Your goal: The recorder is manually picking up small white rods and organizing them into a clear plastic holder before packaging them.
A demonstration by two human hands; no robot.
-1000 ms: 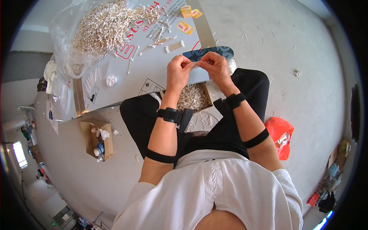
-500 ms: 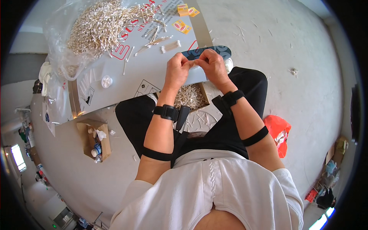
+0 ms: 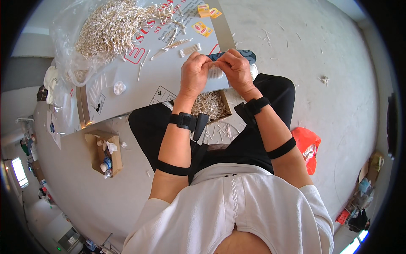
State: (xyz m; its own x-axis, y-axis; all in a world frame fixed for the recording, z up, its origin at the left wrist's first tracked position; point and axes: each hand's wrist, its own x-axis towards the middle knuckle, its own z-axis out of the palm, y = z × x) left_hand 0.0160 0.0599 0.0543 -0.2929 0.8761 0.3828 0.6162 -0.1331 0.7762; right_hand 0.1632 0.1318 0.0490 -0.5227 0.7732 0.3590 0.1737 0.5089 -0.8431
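My left hand (image 3: 194, 74) and my right hand (image 3: 237, 70) meet over the table's near right corner, fingertips pinched close together. Both hold the top of a small clear packet (image 3: 215, 73), which hangs between them. White ribbed contents show through it and look like a row of cotton swabs; the pinched edge is mostly hidden by my fingers. Just beyond my left hand lies a neat bundle of cotton swabs (image 3: 190, 50). Loose cotton swabs (image 3: 171, 47) lie farther left. A dark blue patterned object (image 3: 247, 55) shows behind my fingers.
A big pile of cotton swabs (image 3: 108, 31) spills from a clear bag on the table (image 3: 139, 93). Yellow cards (image 3: 202, 28) lie at the far edge, a round white tub (image 3: 119, 87) at left. Below are a swab-filled box (image 3: 209, 106), a cardboard box (image 3: 103, 154) and a red bag (image 3: 305, 148).
My hands have shifted slightly, and more of the clear packet shows below my fingertips. Both hands keep their pinch. The view has moved a little; the table things stay put.
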